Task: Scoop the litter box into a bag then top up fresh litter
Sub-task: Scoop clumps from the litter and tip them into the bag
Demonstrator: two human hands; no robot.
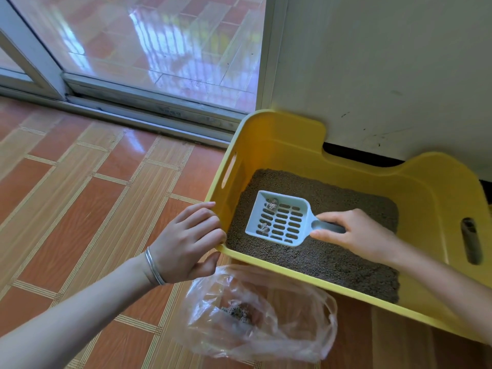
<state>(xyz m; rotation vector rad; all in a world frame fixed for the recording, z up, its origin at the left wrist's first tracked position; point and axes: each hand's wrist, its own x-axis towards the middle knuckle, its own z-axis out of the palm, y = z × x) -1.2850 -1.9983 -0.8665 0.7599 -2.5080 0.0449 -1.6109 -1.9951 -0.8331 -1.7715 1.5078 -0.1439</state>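
A yellow litter box [282,145] stands on the tiled floor against a white wall, filled with brown litter [332,257]. My right hand [356,235] grips the handle of a pale blue slotted scoop [279,219] held level just above the litter; two small grey clumps lie in the scoop. My left hand [186,241] grips the box's near-left corner, fingers curled over the rim and thumb under it. A clear plastic bag [261,315] lies open on the floor in front of the box, with a little dark waste inside.
A sliding glass door with a metal track [149,113] runs along the far side of the orange tiled floor [80,195]. The white wall [386,75] stands right behind the box. The box has slot handles in its left and right walls.
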